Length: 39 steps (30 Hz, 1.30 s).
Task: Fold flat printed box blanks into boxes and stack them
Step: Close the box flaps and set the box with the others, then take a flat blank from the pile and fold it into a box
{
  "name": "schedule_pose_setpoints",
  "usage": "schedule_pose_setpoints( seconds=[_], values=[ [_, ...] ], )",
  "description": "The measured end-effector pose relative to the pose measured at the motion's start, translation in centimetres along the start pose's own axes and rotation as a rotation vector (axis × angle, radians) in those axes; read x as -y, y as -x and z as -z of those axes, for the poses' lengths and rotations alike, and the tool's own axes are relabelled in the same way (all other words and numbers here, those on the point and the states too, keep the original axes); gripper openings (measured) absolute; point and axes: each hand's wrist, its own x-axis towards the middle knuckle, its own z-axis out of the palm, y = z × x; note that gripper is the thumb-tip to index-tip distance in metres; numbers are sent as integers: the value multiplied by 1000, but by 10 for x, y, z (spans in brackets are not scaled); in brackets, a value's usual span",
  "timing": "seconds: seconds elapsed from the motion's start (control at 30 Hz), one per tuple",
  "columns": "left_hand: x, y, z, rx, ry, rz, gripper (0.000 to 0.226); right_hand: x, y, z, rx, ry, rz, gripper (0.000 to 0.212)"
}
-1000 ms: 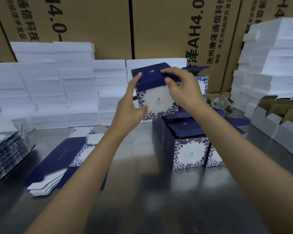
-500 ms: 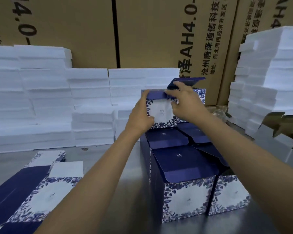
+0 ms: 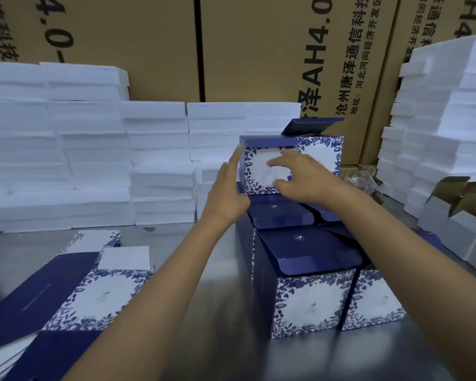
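Two hands at upper folded box (image 3: 261, 160): left hand (image 3: 228, 193) flat against its side, right hand (image 3: 300, 174) loosely spread, gripping nothing. Likely light, crushable card; hold by side walls.

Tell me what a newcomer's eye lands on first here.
Both hands reach to the folded blue-and-white box set on the upper tier of boxes: the left hand flat at its left side, the right hand spread over its front. White foam slabs are stacked behind, flat blanks lying lower left.

Dim, cool, even light — soft glare on the steel table (image 3: 226, 312) — slight blur, wide-angle bowing at edges.
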Motion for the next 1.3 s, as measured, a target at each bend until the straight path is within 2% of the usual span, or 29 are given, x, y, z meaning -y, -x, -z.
schedule_pose_setpoints(
  seconds=[0.13, 0.23, 0.33, 0.43, 0.53, 0.63, 0.73, 0.8, 0.83, 0.93, 1.07, 1.2, 1.3],
  values=[
    [-4, 37, 15, 68, 5, 66, 94, 48, 28, -8, 144, -166, 73, 32],
    [-6, 69, 26, 61, 24, 111, 87, 85, 51, -30, 244, -207, 106, 21],
    [5, 109, 46, 111, -25, 208, 78, 109, 77, -58, 301, -277, 88, 27],
    [33, 157, 72, 129, -219, 362, 72, 122, 103, -100, 365, -353, 61, 36],
    [64, 204, 101, 37, -477, 543, 68, 132, 130, -147, 394, -431, 11, 39],
    [95, 231, 131, -108, -626, 638, 58, 146, 149, -185, 404, -503, -55, 45],
    [116, 240, 157, -249, -656, 721, 55, 165, 152, -209, 378, -507, -72, 51],
    [126, 241, 171, -297, -657, 793, 56, 176, 148, -218, 341, -524, -81, 43],
    [130, 242, 176, -286, -662, 843, 59, 180, 145, -221, 327, -523, -91, 42],
    [139, 242, 184, -220, -647, 976, 68, 188, 136, -230, 324, -451, -120, 58],
    [141, 240, 186, -249, -614, 972, 66, 193, 129, -240, 316, -388, -133, 60],
    [132, 238, 185, -376, -604, 904, 60, 197, 125, -237, 231, -499, -217, 41],
    [123, 234, 182, -535, -559, 783, 55, 196, 122, -229, 192, -786, -277, 40]
  ],
)
